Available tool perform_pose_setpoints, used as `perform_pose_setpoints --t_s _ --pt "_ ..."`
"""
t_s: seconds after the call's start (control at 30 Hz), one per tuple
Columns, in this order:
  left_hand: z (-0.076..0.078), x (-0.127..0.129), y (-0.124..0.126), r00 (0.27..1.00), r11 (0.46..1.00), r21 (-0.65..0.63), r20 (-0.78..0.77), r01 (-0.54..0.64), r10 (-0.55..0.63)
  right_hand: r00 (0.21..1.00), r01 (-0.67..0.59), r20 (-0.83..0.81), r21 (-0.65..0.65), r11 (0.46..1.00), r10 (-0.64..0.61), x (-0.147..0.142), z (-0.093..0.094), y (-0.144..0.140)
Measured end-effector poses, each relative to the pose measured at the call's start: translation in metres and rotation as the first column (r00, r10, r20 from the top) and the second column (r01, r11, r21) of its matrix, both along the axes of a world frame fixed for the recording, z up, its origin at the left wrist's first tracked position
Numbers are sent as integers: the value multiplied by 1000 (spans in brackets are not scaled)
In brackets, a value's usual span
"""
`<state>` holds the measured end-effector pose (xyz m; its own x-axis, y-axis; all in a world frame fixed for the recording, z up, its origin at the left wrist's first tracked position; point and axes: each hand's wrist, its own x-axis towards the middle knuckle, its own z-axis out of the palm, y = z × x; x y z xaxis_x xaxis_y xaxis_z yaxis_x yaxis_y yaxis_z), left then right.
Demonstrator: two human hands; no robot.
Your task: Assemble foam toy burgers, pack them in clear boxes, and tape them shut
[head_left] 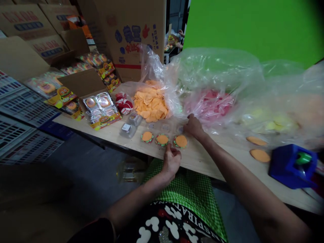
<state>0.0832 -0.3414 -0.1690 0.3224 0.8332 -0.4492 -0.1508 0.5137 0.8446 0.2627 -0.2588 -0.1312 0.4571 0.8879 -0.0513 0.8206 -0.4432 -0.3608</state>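
Note:
Three toy hamburgers, the left (147, 136), middle (162, 139) and right (180, 141), sit in a row in clear plastic clamshell packs whose lids (165, 127) lie open behind them. Each shows an orange bun top over green and red layers. My left hand (172, 161) is closed at the front rim, between the middle and right burgers, its index finger reaching forward. My right hand (194, 127) has curled fingers at the right edge of the rightmost lid. Its fingertips are partly hidden. Two closed clear packs (128, 130) stand just left of the row.
Behind are plastic bags with orange discs (151, 103), pink pieces (211, 103) and yellow pieces (277, 123). A display box (107, 122) with packed burgers stands left, near cartons (136, 20). Two loose orange discs (260, 155) and a blue tape dispenser (285, 167) lie right.

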Motion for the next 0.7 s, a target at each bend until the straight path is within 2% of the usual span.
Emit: perform_pose_setpoints --t_s 0.1,0.17,0.27,0.33,0.47,0.57,0.63,0.7 --pt "5 1 -2 994 995 40 -53 -91 93 998 15 -65 15 1000 -14 1 -7 7" --pt "7 0 -4 992 993 19 -38 -118 118 997 -7 -77 21 1000 8 3 -8 6" --pt "9 -1 -7 992 992 -8 -7 -124 124 996 -56 -67 59 997 59 8 -3 -8" --pt "9 -1 -7 994 994 -4 2 -106 106 992 -117 -22 137 984 121 10 1 -25" --pt "10 4 -3 997 997 12 16 -80 80 953 -302 129 355 885 274 9 0 -69" --pt "14 9 6 999 999 -8 27 -35 35 919 -394 161 384 835 360 3 -13 -102" --pt "16 12 13 1000 1000 -25 0 -6 6 908 -418 146 403 814 394 -3 -25 -120" --pt "16 15 20 998 1000 12 -62 4 -3 901 -418 93 450 789 424 -10 -39 -135"
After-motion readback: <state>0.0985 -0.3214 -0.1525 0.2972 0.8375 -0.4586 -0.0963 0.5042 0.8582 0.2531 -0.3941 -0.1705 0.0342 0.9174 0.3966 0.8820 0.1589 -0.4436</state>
